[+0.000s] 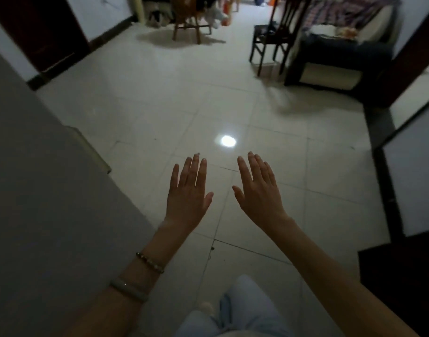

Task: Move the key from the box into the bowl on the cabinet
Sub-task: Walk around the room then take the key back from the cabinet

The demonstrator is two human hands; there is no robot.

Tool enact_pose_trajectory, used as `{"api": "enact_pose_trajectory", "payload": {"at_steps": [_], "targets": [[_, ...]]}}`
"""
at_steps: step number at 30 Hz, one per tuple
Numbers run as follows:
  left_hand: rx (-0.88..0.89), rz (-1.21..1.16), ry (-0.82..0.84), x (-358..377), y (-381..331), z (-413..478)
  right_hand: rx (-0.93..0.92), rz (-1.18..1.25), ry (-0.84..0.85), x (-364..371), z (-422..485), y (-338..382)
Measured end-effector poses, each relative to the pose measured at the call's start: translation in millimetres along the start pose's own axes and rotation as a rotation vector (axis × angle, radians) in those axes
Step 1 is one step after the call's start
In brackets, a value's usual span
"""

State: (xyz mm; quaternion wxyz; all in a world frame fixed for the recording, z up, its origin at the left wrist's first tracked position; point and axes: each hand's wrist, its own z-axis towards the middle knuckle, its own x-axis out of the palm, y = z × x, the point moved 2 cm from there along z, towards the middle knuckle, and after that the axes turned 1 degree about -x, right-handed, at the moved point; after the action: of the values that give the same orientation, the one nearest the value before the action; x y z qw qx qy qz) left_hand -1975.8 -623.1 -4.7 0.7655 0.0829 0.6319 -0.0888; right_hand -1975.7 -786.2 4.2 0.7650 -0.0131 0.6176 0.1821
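Hands, left (187, 195) and right (258, 190), spread empty above floor (269, 122).

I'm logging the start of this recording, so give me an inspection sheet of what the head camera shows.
Surface: pale tiled floor with a bright light reflection; no worktop visible.
Job's things: key, box, bowl, cabinet: nothing seen.
Clutter: soft items on the floor at the far end, too blurred to identify.
Hands: left hand and right hand open, fingers spread, both empty; bracelets on the left wrist.
Cables: nothing seen.
Surroundings: grey wall at left, dark wooden chair, sofa, dark door.
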Motion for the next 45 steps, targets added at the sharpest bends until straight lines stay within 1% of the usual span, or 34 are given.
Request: {"api": "enact_pose_trajectory", "payload": {"at_steps": [7, 13, 20, 25, 31, 37, 45], "targets": [[0.248, -0.101, 0.010, 24.5, -60.8, 83.5, 0.240, -0.098, -0.039, -9.6, 8.0, -79.5], [0.401, -0.156, 0.010, 43.4, -121.5, 179.5, 0.395, -0.173, -0.068, -20.7, 41.0, -168.6], [0.512, -0.181, -0.010, 53.2, -194.6, 293.3, 0.537, -0.208, -0.102, -46.6, 88.2, -272.7], [0.579, -0.204, -0.018, 65.2, -237.6, 351.8, 0.604, -0.237, -0.076, -50.4, 110.5, -326.8], [0.668, -0.217, 0.006, 90.1, -285.7, 428.7, 0.728, -0.271, -0.114, -58.0, 140.0, -394.7], [0.816, -0.223, -0.017, 112.9, -346.5, 527.8, 0.862, -0.276, -0.134, -55.7, 185.0, -475.5], [1.081, -0.197, -0.036, 117.8, -421.1, 659.7, 1.086, -0.287, -0.215, -69.9, 249.9, -566.3]]}}
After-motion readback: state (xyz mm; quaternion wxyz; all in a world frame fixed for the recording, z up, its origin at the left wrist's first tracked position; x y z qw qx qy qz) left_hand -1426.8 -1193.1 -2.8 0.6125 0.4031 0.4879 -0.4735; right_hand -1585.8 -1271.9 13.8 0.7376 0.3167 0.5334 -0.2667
